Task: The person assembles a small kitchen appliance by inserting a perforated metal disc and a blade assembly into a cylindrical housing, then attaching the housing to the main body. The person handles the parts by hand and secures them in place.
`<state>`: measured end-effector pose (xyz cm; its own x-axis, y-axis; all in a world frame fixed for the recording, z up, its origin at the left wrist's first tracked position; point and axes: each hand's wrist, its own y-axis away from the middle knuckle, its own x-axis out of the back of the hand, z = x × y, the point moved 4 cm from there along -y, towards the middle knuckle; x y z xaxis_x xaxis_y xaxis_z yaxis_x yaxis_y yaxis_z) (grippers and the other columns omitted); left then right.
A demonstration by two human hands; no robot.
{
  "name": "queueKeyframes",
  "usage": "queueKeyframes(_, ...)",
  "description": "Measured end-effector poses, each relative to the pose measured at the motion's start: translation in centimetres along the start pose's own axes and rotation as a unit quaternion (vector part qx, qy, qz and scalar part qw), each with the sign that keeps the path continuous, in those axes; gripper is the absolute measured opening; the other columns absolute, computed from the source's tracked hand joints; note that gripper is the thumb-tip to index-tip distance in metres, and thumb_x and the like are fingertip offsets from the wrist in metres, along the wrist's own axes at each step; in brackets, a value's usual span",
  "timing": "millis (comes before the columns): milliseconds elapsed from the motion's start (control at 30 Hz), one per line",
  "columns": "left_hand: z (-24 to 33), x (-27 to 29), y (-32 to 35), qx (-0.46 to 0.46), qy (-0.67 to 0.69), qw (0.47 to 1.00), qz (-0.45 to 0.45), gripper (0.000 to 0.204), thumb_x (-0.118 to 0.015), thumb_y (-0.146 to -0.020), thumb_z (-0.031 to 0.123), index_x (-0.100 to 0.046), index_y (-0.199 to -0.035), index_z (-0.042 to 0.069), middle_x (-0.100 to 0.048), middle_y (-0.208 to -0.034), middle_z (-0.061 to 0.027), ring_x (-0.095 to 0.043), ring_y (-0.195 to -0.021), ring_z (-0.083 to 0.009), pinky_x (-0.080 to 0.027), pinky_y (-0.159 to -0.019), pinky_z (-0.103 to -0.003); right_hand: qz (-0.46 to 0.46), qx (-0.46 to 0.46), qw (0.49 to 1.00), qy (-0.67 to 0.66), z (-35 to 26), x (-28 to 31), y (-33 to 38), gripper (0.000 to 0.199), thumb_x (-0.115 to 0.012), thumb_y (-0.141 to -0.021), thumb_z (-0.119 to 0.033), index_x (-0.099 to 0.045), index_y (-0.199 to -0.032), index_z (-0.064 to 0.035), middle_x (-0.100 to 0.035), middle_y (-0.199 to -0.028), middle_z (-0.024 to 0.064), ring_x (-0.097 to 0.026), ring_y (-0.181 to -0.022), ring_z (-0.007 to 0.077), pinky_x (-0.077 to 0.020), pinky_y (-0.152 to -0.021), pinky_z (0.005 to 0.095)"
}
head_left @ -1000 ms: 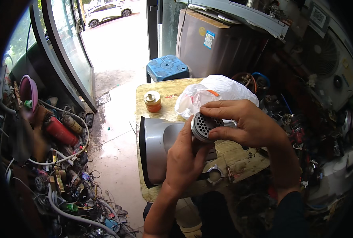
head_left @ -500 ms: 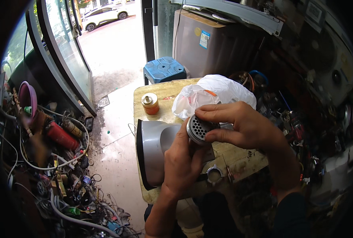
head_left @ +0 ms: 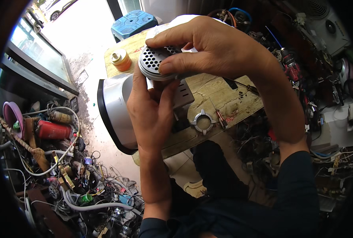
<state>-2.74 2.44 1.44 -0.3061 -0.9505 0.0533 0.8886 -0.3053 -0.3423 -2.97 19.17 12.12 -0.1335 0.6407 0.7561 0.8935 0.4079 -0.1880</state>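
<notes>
A round metal meat grinder plate (head_left: 150,59) with many holes sits at the end of a metal barrel over the table. My left hand (head_left: 150,115) wraps around this barrel from below, thumb and fingers on either side. From above, my right hand (head_left: 216,47) grips the plate's edge, thumb on its near side and fingertips on its far side. Below and left of them lies the silver-grey meat grinder body (head_left: 119,103) with a black base rim. A metal ring nut with lugs (head_left: 196,125) rests near the table's front edge, beside a small screwdriver (head_left: 222,121).
The wooden table (head_left: 208,93) also carries a jar of orange liquid (head_left: 121,61) and a white plastic bag (head_left: 180,20), partly hidden. A blue stool (head_left: 133,24) stands behind. Cables and scrap parts (head_left: 93,190) cover the floor at left; tools, including a red drill (head_left: 291,67), crowd the right.
My view has tilted down and shifted right. Both hands still hold the plate and barrel, now seen closer. The ring nut and screwdriver show more fully.
</notes>
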Motion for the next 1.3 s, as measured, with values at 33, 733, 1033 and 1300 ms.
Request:
queueKeyframes(33,-0.1,-0.1,0.0,-0.002,0.004,1.0,0.001,0.064,-0.072,-0.1,0.0,-0.043,-0.157,-0.003,-0.078,-0.113,-0.0175,-0.08,-0.094,-0.0224,-0.065,-0.078,-0.035,-0.004,0.0,1.0,-0.014,0.0,0.2,0.0,0.055,-0.081,-0.099,-0.029,-0.069,-0.141,0.0025,-0.076,-0.128,0.0206,-0.075,-0.114,0.0284,-0.0584,-0.102,0.041)
queueKeyframes(733,1.1,0.6,0.7,-0.065,-0.153,0.986,0.016,0.074,-0.075,-0.098,0.003,-0.037,-0.162,-0.007,-0.074,-0.121,-0.0232,-0.08,-0.101,-0.0295,-0.064,-0.083,-0.039,0.019,0.021,0.997,-0.078,-0.2,0.5,-0.1,0.06,-0.082,-0.096,-0.025,-0.064,-0.146,0.0039,-0.075,-0.13,0.0253,-0.073,-0.122,0.0336,-0.0559,-0.105,0.0407)
queueKeyframes(1033,0.7,0.5,1.7,-0.085,-0.162,0.983,0.013,0.075,-0.073,-0.098,0.003,-0.035,-0.162,-0.006,-0.076,-0.114,-0.0225,-0.081,-0.094,-0.0304,-0.064,-0.079,-0.04,-0.034,0.025,0.99,-0.133,0.5,0.4,1.1,0.089,-0.093,-0.086,-0.03,-0.051,-0.154,0.0103,-0.063,-0.147,0.0276,-0.066,-0.133,0.0347,-0.0589,-0.11,0.0449)
queueKeyframes(1300,0.7,0.8,1.0,-0.091,-0.179,0.98,0.013,0.07,-0.07,-0.101,0.004,-0.036,-0.162,-0.005,-0.077,-0.116,-0.0221,-0.081,-0.096,-0.0306,-0.064,-0.08,-0.041,0.014,-0.007,0.981,-0.192,0.4,-0.4,0.9,0.084,-0.093,-0.086,-0.021,-0.052,-0.152,0.0107,-0.066,-0.141,0.0267,-0.068,-0.13,0.0325,-0.0618,-0.108,0.0429)
